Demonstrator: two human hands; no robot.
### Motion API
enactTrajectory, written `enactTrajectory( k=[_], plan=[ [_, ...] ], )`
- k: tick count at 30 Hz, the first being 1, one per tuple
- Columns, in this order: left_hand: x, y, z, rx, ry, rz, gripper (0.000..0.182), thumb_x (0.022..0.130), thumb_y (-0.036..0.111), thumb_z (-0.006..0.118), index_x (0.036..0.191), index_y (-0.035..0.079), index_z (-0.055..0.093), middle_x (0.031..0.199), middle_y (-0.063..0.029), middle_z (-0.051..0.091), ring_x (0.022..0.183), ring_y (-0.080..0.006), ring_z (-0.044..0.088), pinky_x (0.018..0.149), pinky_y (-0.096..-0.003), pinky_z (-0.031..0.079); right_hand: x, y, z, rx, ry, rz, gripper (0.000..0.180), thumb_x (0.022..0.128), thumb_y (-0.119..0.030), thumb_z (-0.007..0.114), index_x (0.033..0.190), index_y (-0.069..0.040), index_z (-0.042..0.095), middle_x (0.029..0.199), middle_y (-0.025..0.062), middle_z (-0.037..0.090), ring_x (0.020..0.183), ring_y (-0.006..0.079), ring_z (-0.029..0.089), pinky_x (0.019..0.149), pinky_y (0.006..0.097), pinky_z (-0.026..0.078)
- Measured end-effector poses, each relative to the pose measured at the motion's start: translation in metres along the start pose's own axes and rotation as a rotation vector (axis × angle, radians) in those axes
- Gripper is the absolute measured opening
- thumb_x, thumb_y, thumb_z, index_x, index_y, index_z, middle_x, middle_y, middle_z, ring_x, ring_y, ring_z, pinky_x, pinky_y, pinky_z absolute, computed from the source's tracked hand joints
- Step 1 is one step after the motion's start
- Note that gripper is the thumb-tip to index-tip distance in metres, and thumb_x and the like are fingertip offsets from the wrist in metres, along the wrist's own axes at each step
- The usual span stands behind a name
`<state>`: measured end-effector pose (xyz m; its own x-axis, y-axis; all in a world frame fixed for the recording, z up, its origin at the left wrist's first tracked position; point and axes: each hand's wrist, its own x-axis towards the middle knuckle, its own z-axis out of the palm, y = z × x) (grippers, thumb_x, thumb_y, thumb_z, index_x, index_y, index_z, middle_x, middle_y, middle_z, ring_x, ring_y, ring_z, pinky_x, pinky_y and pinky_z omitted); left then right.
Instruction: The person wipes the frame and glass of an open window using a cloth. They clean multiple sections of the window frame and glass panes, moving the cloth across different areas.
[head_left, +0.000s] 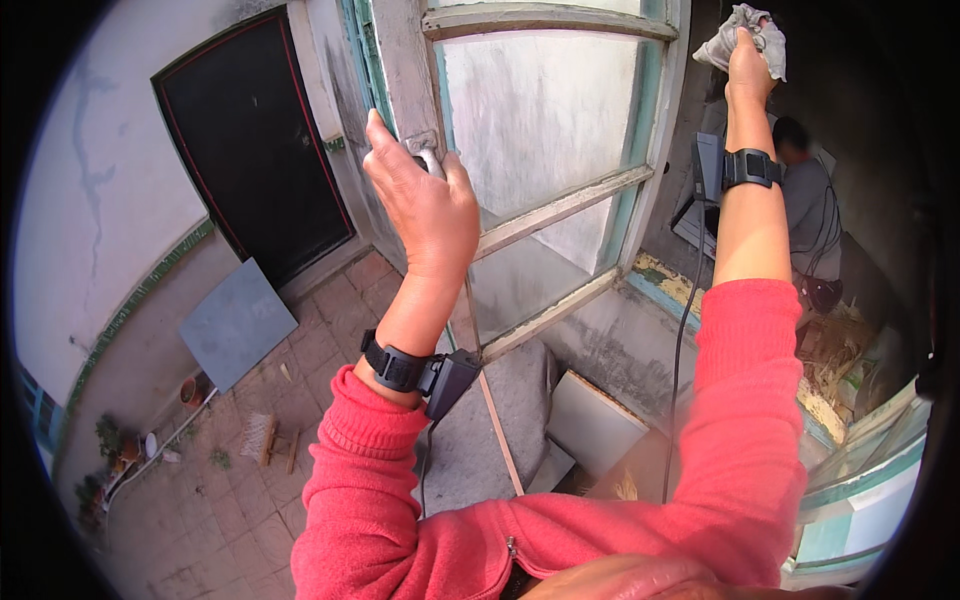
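Note:
A wooden casement window sash (566, 193) with peeling white and green paint stands swung open in front of me, its glass pane (536, 120) streaked and cloudy. My left hand (427, 199) holds the weathered stile of the sash, around a metal handle (429, 156) partly hidden by my fingers. High at the right, beyond the sash, my raised right hand (750, 64) grips a crumpled grey-white cloth (742, 37). Both wrists carry black straps with small boxes and cables.
Behind my right arm another person (810, 202) is in the dark room. Below the sash lies a large grey stone (487, 435), near a pale board (592, 420). At the left are a black door (255, 142), a leaning grey panel (238, 326), a small stool (268, 441) and potted plants.

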<state>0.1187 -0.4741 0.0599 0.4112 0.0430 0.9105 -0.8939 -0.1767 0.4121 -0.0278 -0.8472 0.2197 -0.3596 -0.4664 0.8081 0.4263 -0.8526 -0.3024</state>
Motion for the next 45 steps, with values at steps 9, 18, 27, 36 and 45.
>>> enactTrajectory(
  k=[9,18,27,36,45],
  plan=[
    [0.0,0.002,-0.002,-0.002,0.027,0.011,0.088,0.08,-0.002,0.066,0.151,-0.007,0.013,0.117,-0.0249,0.041,0.109,-0.0404,0.045,0.1,-0.0459,0.035,-0.105,0.038,0.03,-0.394,-0.166,0.385,0.067,0.077,-0.008,0.057,0.143,0.001,0.047,0.129,0.022,0.061,0.118,0.0318,0.06,0.102,0.0345,0.044],
    [-0.004,0.004,-0.002,0.036,0.047,0.016,0.088,0.08,-0.002,0.065,0.15,-0.007,0.013,0.114,-0.0241,0.041,0.105,-0.0395,0.045,0.097,-0.0468,0.036,-0.161,-0.033,0.088,-0.342,-0.159,0.151,0.056,0.084,-0.007,0.053,0.138,0.009,0.049,0.117,0.0301,0.055,0.11,0.0448,0.053,0.1,0.0452,0.042],
    [-0.002,0.005,-0.006,0.019,0.011,0.016,0.089,0.079,0.0,0.066,0.15,-0.008,0.013,0.117,-0.0247,0.041,0.108,-0.04,0.045,0.099,-0.0474,0.035,-0.219,-0.09,0.062,-0.223,-0.5,-0.32,0.053,0.081,0.003,0.051,0.133,-0.004,0.058,0.114,0.022,0.065,0.105,0.037,0.063,0.096,0.0424,0.049],
    [-0.011,0.002,-0.022,-0.115,-0.105,-0.012,0.102,0.074,0.012,0.077,0.152,-0.002,0.012,0.117,-0.0217,0.039,0.112,-0.0373,0.043,0.102,-0.0467,0.033,-0.111,-0.01,0.033,-0.712,-0.143,0.41,0.032,0.087,-0.022,0.061,0.106,0.003,0.071,0.111,0.0241,0.069,0.103,0.0402,0.066,0.09,0.0439,0.05],
    [-0.021,-0.004,-0.017,-0.095,-0.028,0.061,0.097,0.077,0.017,0.076,0.149,-0.008,0.016,0.116,-0.0231,0.039,0.108,-0.0362,0.041,0.1,-0.0453,0.032,-0.122,-0.051,0.077,-0.637,-0.439,0.432,0.063,0.086,-0.041,0.052,0.116,0.012,0.065,0.136,0.039,0.045,0.128,0.0497,0.044,0.11,0.0484,0.036]
  ],
)
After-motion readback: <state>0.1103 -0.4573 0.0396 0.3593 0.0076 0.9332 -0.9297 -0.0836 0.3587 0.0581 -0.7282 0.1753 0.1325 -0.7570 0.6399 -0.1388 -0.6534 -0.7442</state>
